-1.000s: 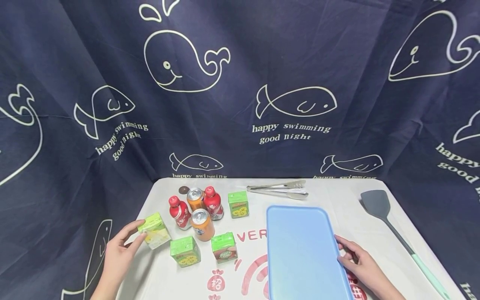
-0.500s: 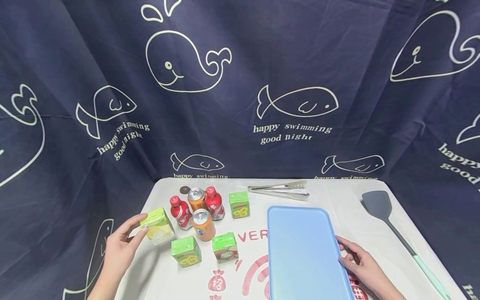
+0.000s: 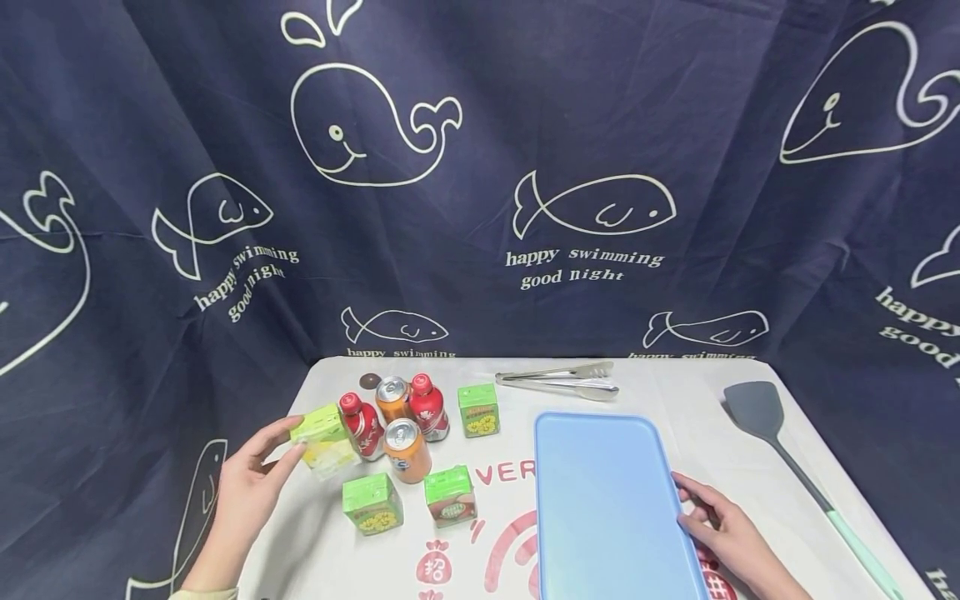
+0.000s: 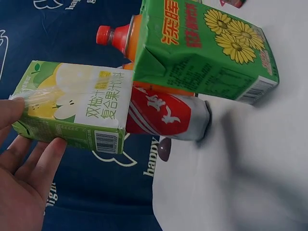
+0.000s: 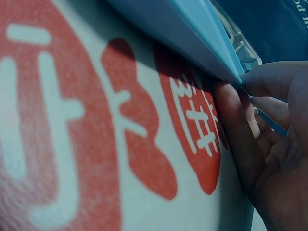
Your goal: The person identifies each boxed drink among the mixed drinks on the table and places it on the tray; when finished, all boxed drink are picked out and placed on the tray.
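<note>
The left grip (image 3: 252, 479) pinched the yellow-green carton (image 3: 326, 437), which jutted beyond it; the right grip (image 3: 720, 525) clasped the blue tray (image 3: 611, 508) by its edge.

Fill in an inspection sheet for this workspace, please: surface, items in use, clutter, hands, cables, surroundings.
Surface: white table, red-printed.
Items in use: yellow-green carton, beside a red bottle, contact unclear; blue tray, near end cut off in the head view.
Clutter: second red bottle, two orange cans, three green cartons, tongs, spatula, small dark round object.
Left hand: fingers pinch the yellow-green carton.
Right hand: fingers hold the tray's right edge.
Cables: nothing seen.
Surroundings: navy curtain with white whale and fish drawings.
</note>
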A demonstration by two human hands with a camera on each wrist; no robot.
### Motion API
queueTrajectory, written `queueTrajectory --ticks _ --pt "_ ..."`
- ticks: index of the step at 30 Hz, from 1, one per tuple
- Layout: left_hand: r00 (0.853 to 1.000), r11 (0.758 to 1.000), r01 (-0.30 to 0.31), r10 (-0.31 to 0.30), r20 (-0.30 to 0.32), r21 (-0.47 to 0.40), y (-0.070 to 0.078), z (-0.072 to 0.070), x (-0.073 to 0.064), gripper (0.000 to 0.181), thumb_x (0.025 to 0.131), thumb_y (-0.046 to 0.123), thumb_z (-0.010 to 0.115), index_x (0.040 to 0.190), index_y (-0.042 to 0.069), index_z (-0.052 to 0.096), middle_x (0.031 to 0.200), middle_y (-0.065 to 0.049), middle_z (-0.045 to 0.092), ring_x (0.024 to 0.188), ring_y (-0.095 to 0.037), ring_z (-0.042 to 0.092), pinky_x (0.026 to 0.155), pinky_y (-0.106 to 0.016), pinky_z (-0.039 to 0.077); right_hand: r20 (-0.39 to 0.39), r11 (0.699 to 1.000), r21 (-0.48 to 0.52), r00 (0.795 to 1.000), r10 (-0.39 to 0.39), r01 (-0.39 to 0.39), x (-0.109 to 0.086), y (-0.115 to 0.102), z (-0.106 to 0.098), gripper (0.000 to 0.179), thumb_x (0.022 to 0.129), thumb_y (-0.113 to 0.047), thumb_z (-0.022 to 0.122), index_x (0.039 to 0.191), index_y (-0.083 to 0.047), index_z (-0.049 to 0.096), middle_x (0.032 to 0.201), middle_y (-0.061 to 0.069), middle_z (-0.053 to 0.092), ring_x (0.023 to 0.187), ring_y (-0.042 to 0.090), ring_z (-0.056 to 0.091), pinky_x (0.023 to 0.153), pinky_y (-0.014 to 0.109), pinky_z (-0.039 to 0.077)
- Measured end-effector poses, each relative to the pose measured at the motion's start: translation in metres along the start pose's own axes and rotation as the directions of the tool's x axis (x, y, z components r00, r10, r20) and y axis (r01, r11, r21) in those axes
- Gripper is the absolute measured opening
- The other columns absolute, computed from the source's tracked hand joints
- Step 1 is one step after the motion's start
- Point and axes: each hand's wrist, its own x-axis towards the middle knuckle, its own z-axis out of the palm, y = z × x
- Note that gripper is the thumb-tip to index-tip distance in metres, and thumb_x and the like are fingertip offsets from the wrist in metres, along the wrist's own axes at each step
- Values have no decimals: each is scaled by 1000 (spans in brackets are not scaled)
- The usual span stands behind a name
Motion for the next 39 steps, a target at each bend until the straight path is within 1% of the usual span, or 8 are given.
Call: queueTrajectory --ticks 3,10,13,19,21,28,32,39 --pt "1000 1000 1 -1 3 13 5 4 3 41 88 -11 77 127 0 71 116 -9 74 112 3 64 79 -13 58 -3 1000 -12 1000 -6 6 1 1 -1 61 97 -4 72 151 6 46 116 9 56 80 12 58 66 24 51" --pt "999 1000 -19 19 37 -2 14 12 7 41 90 -8 77 130 1 70 120 -17 72 112 2 64 80 -15 58 -5 1000 -26 1000 -4 4 1 2 -3 61 97 -4 71 151 6 46 116 9 57 79 12 58 65 25 51" --pt "999 1000 -16 16 44 9 16 15 8 42 91 -6 77 130 3 70 121 -17 72 113 3 63 80 -14 58 -7 1000 -30 1000 4 -5 1 2 -2 61 96 -4 72 151 6 46 116 9 57 79 12 58 66 24 51" --pt "999 1000 -11 10 49 18 17 18 11 42 92 -3 78 131 5 70 125 -12 71 114 2 63 81 -15 58 -13 999 -34 1000 9 -10 1 1 -1 60 96 -4 71 151 6 47 112 8 59 78 12 59 66 24 51" --pt "999 1000 -14 13 52 6 17 20 12 42 91 -3 78 131 6 70 125 -11 71 114 1 63 81 -16 58 -13 999 -32 1000 6 -7 2 0 -1 60 97 -4 71 151 6 47 112 8 60 77 13 60 66 24 51" --pt "995 997 -54 59 74 -63 23 29 16 40 92 -4 76 131 5 70 124 -15 71 115 -1 64 81 -15 58 0 1000 -14 1000 22 -22 1 -2 -1 60 97 -5 70 151 6 45 114 9 59 79 14 60 67 24 51" --pt "994 994 -54 63 94 -93 27 35 17 39 93 -2 76 131 5 70 127 -14 70 115 -1 64 81 -16 59 1 1000 -13 1000 24 -24 1 -2 0 60 97 -4 70 152 6 45 114 9 59 79 13 60 67 24 51" --pt "991 988 -45 63 115 -151 29 48 21 38 93 -4 76 130 4 70 121 -15 72 113 -3 66 79 -18 60 4 1000 -8 1000 30 -30 1 1 -1 61 97 -4 71 151 7 45 114 9 59 79 12 58 68 24 51"
